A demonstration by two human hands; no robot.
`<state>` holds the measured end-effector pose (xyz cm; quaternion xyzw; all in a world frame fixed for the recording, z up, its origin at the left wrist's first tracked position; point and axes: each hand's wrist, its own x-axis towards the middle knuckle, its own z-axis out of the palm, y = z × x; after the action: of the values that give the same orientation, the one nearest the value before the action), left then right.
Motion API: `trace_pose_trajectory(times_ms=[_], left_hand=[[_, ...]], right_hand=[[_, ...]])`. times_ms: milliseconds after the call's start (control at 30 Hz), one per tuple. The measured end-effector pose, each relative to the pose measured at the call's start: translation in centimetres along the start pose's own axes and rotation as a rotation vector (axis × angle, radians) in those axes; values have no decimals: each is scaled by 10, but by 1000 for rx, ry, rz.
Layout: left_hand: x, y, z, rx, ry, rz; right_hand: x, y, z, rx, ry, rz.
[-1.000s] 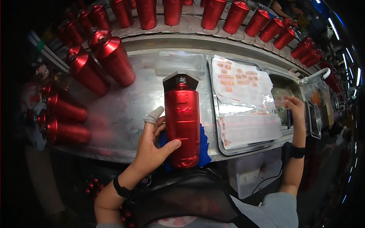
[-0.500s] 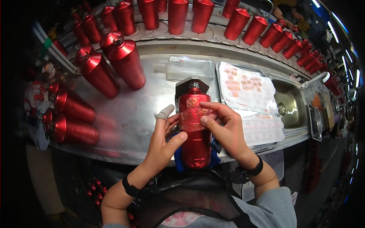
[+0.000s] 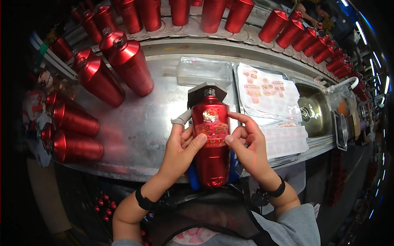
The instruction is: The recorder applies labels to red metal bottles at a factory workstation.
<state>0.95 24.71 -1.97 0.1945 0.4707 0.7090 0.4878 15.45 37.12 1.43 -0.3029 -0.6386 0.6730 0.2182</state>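
A shiny red bottle (image 3: 212, 164) with a clear threaded neck lies in front of me, its neck pointing away. On its front is a gold and clear label decal (image 3: 210, 129). My left hand (image 3: 180, 143) grips the bottle's left side, thumb pressed at the decal's lower left edge and a whitish finger cot on the index finger. At the right side my right hand (image 3: 246, 141) has its thumb at the decal's edge and its index fingertip against the bottle's shoulder. A dark holder (image 3: 197, 94) shows behind the neck, and blue cloth (image 3: 234, 170) under the bottle.
Several red bottles (image 3: 131, 69) stand or lie at the left of the metal table (image 3: 135, 131). A clear plastic box (image 3: 205, 70) lies beyond the holder. Label sheets (image 3: 266, 92) cover a tray at right, beside a sink (image 3: 314, 110). A conveyor (image 3: 172, 35) carries more bottles behind.
The clear decal, held loosely over the bottle before, now lies against its front. My left thumb has moved onto the decal's edge; my right index finger has shifted right. Bottles on the conveyor have moved right.
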Motion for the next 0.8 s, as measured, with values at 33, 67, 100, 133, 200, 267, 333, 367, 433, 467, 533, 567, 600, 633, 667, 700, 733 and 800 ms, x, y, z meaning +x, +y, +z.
trace_pose_trajectory(times_ms=[33, 67, 100, 133, 200, 267, 333, 367, 433, 467, 533, 567, 600, 633, 667, 700, 733, 800], left_hand=[[-1, 1, 0, 2, 2, -2], [-2, 3, 1, 22, 6, -8], [-3, 6, 1, 43, 11, -13], [-3, 7, 3, 41, 4, -19], [-7, 11, 5, 23, 8, 12], [-9, 11, 7, 70, 10, 3], [-10, 10, 9, 119, 19, -2], [-9, 7, 10, 161, 22, 18], [-8, 6, 10, 202, 25, 34], [-8, 6, 10, 171, 18, 31], [-6, 5, 9, 138, 9, 20], [-5, 5, 7, 130, 6, 16], [-3, 4, 6, 121, 3, 12], [-4, 4, 7, 125, 2, 13], [-4, 5, 7, 135, -2, 9], [-5, 5, 7, 145, -6, 4], [-3, 4, 5, 146, -3, 3], [1, 2, -1, 48, -56, -34]], right_hand=[[2, 0, -4, 3, 0, 2], [8, -2, -9, 13, 19, 55], [15, -3, -13, 22, 37, 108], [22, 0, -18, -17, 55, 79], [38, -2, -12, -35, 51, 20], [50, -3, -3, -42, 37, -1], [56, 7, -4, -180, 41, -25], [59, 9, -2, -318, 42, -49], [57, 9, -2, -306, 46, -12], [57, 12, -3, -226, 41, 3], [59, 18, -4, -146, 41, 26], [61, 20, -3, -145, 32, 19], [62, 22, -2, -144, 24, 13], [63, 21, -3, -140, 24, 11], [63, 19, -4, -173, 15, -2], [62, 18, -5, -207, 6, -15], [62, 18, -7, -205, 3, -13], [55, 16, -10, 64, -29, 108]])
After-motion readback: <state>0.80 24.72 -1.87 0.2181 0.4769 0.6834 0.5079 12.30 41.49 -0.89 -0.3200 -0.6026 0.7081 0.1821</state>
